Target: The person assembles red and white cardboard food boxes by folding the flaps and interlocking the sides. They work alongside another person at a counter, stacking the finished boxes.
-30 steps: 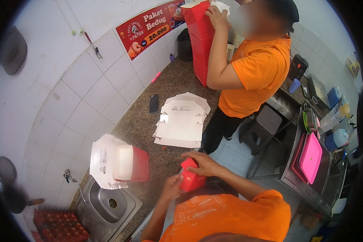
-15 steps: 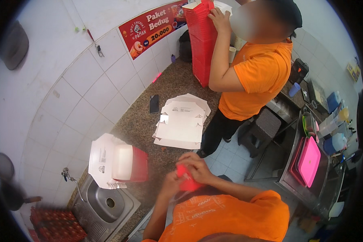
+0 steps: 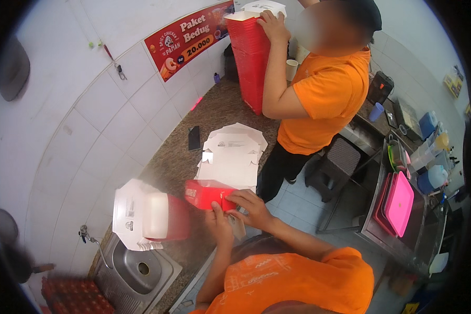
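Observation:
A red cardboard food box (image 3: 206, 194), partly folded, is held up in front of me over the counter edge. My left hand (image 3: 218, 222) grips its near edge from below, thumb against the red side. On the right end, my right hand (image 3: 252, 210) has its fingers pressed on a folded flap. Behind the box lie flat white box blanks (image 3: 227, 162) in a pile. To the left stands a stack of nested red boxes (image 3: 179, 217) with white insides and white lids (image 3: 132, 214) folded out to the side.
A steel sink (image 3: 141, 264) is at the near left, with red egg trays (image 3: 76, 295) beside it. A phone (image 3: 194, 137) lies by the wall. A co-worker in an orange shirt (image 3: 327, 99) steadies a tall red box stack (image 3: 249, 63). Pink trays (image 3: 399, 204) and a stool (image 3: 332, 167) are right.
The red box has moved up and left and now shows a longer, flatter side. Both hands moved with it, and my right hand has shifted to its right end.

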`<state>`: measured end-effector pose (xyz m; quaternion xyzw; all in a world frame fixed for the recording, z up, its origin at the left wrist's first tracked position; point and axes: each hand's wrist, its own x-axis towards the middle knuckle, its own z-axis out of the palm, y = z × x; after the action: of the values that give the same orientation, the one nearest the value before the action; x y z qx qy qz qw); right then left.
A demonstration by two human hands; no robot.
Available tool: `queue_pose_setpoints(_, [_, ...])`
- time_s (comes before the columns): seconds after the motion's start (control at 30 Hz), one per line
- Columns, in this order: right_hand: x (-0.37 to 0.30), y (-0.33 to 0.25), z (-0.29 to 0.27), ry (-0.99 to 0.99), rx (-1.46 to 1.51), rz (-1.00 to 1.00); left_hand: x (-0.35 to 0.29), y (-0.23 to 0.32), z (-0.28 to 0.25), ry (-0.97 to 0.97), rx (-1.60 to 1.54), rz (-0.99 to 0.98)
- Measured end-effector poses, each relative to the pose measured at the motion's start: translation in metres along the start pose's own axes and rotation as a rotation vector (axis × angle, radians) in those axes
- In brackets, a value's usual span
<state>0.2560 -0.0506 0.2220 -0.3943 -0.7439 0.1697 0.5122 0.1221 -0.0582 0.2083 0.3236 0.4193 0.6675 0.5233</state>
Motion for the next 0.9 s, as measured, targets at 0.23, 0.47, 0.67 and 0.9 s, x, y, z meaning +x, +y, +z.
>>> queue_pose_setpoints(0.23, [0.003,0.013,-0.004,-0.057,0.005,-0.126,0.027,0.021,-0.003,-0.069,0.158,-0.021])
queue_pose_setpoints(0.47, [0.024,0.004,-0.014,0.151,-0.121,-0.110,0.011,-0.008,0.009,-0.150,0.050,-0.060])
queue_pose_setpoints(0.67, [0.028,0.022,-0.032,-0.058,0.406,0.289,0.023,0.041,-0.009,-0.348,0.251,-0.091])
queue_pose_setpoints(0.9, [0.027,0.004,-0.026,-0.154,0.191,0.208,0.022,0.024,-0.019,-0.296,0.389,-0.149])
